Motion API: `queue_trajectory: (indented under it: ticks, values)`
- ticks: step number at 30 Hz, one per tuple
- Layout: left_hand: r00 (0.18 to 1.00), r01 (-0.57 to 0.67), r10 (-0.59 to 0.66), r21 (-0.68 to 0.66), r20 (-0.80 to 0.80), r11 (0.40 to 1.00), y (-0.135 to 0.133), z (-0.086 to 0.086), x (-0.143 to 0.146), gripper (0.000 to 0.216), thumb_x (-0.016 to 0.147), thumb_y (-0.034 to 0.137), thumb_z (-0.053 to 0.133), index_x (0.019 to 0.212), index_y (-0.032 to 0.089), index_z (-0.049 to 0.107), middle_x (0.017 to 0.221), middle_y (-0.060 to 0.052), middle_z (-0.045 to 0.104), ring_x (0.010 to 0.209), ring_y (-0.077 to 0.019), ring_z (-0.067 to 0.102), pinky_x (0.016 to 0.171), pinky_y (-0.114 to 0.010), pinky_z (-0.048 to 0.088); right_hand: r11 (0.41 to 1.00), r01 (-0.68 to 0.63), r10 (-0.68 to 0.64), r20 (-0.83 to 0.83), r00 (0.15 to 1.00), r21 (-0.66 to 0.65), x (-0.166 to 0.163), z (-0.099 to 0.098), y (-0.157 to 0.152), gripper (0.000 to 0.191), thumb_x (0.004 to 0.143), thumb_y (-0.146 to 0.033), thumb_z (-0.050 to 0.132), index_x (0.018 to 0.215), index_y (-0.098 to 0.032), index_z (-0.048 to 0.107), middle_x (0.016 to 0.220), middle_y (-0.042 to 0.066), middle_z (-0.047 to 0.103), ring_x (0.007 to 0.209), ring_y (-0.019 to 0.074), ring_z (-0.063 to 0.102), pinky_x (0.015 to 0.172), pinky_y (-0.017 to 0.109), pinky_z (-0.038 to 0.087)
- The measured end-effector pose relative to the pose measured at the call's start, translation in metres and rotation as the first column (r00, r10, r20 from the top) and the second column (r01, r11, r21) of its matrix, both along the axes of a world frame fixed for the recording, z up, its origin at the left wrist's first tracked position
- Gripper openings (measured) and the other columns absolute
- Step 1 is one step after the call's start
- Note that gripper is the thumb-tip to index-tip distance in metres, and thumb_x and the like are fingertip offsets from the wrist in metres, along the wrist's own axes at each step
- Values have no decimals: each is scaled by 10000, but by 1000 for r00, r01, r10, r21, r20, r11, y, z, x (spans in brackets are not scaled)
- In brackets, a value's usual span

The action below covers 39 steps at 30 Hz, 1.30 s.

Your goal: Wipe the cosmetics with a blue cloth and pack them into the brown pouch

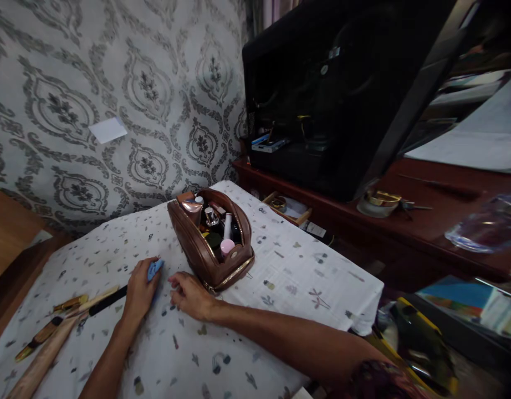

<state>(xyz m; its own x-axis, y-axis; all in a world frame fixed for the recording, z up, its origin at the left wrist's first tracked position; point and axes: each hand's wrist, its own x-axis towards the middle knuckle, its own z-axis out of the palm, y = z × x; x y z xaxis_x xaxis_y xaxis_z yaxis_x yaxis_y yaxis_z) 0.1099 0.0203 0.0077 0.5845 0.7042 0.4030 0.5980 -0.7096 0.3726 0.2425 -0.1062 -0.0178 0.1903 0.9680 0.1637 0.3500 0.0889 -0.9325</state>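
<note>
My left hand (139, 289) rests on the patterned white cloth, its fingers closed around a small light-blue cloth (154, 270), most of which is hidden. My right hand (192, 297) lies palm down a little to the right, fingers loosely bent and apart, with nothing visible in them. Just beyond it stands a brown cosmetic bag (195, 256), unzipped wide. Inside are a pink-capped container (227, 247), a white tube (228, 226), a silver-capped bottle (211, 216) and other small items. Several long-handled brushes (43, 336) lie to the left of my left hand.
A big black screen (313, 116) stands on a reddish-brown desk (425, 216) at the right. Below it a small drawer (295, 213) is pulled out. Patterned wallpaper (147, 88) closes off the back. A wooden panel (14, 233) borders the left side.
</note>
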Motion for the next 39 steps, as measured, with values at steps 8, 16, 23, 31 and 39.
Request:
queue_trajectory:
  ticks: [8, 16, 23, 31, 39]
  values:
    - [978, 132, -109, -122, 179, 984, -82, 10, -8, 343, 921, 419, 496, 1191, 218, 562, 1180, -110, 649, 1116, -274, 610, 1005, -401, 464, 987, -101, 98, 33, 995, 124, 7, 4, -2, 464, 749, -44, 553, 1198, -163, 569, 1094, 72, 664, 993, 191, 629, 905, 309, 499]
    - [939, 130, -52, -212, 339, 969, -86, -7, -11, 354, 937, 359, 477, 1248, 195, 521, 1232, -136, 615, 1180, -263, 576, 1072, -435, 412, 978, -171, 180, -66, 982, 120, 6, 2, 0, 519, 765, -132, 581, 1284, -143, 564, 1067, 67, 695, 876, 163, 640, 816, 285, 513]
    - [928, 119, 21, -349, 373, 930, -84, -9, -17, 317, 922, 379, 511, 1177, 192, 492, 1112, -121, 630, 1036, -259, 605, 945, -408, 463, 988, -153, 155, -44, 987, 31, 1, 3, 2, 376, 766, -238, 579, 1135, -164, 573, 860, 9, 673, 721, 147, 616, 691, 264, 494]
    - [917, 137, 36, -397, 398, 908, -77, -2, -24, 144, 922, 352, 529, 957, 212, 520, 808, 2, 575, 769, -162, 560, 757, -278, 451, 993, -108, 108, -4, 994, -43, -4, 2, 5, 330, 720, -397, 630, 982, -205, 573, 663, -36, 573, 589, 153, 534, 574, 270, 449]
    - [865, 196, 75, -472, 496, 860, -76, 0, -29, 204, 881, 396, 602, 881, 220, 497, 701, 44, 475, 666, -135, 487, 652, -249, 395, 990, -117, 106, -140, 984, -72, -2, -3, 5, 491, 587, -504, 780, 977, -243, 634, 770, 53, 703, 664, 225, 662, 628, 336, 569]
